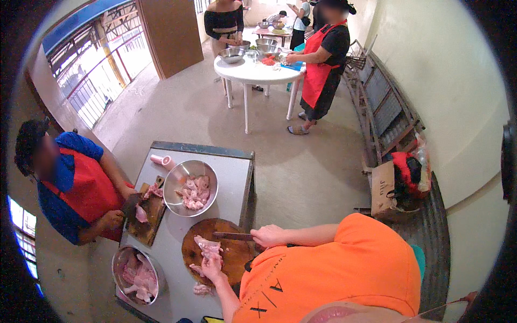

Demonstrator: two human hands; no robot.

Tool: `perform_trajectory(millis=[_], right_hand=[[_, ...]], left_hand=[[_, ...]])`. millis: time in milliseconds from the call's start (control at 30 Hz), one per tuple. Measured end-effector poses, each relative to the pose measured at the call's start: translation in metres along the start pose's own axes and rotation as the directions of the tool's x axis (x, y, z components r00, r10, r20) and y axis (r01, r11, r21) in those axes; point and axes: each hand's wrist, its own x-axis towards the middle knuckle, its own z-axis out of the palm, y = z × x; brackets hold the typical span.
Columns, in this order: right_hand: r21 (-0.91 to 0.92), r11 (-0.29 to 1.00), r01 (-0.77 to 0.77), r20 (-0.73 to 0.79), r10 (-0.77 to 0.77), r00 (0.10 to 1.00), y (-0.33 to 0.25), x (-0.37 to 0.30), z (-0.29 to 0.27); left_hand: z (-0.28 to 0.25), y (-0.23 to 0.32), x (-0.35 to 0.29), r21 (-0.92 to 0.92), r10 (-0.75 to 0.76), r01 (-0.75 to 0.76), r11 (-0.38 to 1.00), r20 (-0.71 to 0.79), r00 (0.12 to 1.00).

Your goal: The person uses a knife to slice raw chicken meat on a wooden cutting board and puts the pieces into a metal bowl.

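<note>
On a round wooden chopping board (237,251), a pale pink piece of raw chicken (207,246) lies under my left hand (213,266), whose fingers grip its near end. My right hand (268,236) is closed around the handle of a knife (232,236). The dark blade reaches left over the board, close to the chicken's far end. Another small lump of raw meat (203,289) sits by the board's near edge, beside my left wrist.
Two steel bowls of raw chicken, one farther (168,199) and one nearer (117,280), stand on the table (231,172). At left, a co-worker in a red apron (89,185) holds a cleaver (132,205) over a rectangular board (152,223). Other people work around a white table (258,75) beyond.
</note>
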Motion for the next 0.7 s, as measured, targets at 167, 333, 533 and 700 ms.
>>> perform_trajectory(millis=[167, 333, 533, 700], right_hand=[[0.001, 0.999, 0.038, -0.044, -0.038, 0.998, -0.014, -0.007, 0.001], [-0.027, 1.000, -0.001, 0.002, 0.001, 1.000, -0.016, -0.003, 0.001], [-0.004, 0.995, -0.095, 0.027, 0.095, 0.995, -0.015, -0.004, 0.004], [-0.016, 0.984, -0.175, 0.059, 0.176, 0.983, -0.023, -0.003, 0.013]], left_hand=[[-0.004, -0.006, 0.007, 0.067, -0.014, 0.018, 0.998, -0.057, 0.998], [-0.001, -0.004, 0.005, 0.054, -0.053, 0.056, 0.997, -0.042, 0.998], [0.003, -0.009, 0.006, 0.001, -0.018, 0.018, 1.000, -0.041, 0.999], [-0.002, -0.021, 0.017, 0.010, -0.021, 0.021, 1.000, -0.040, 0.999]])
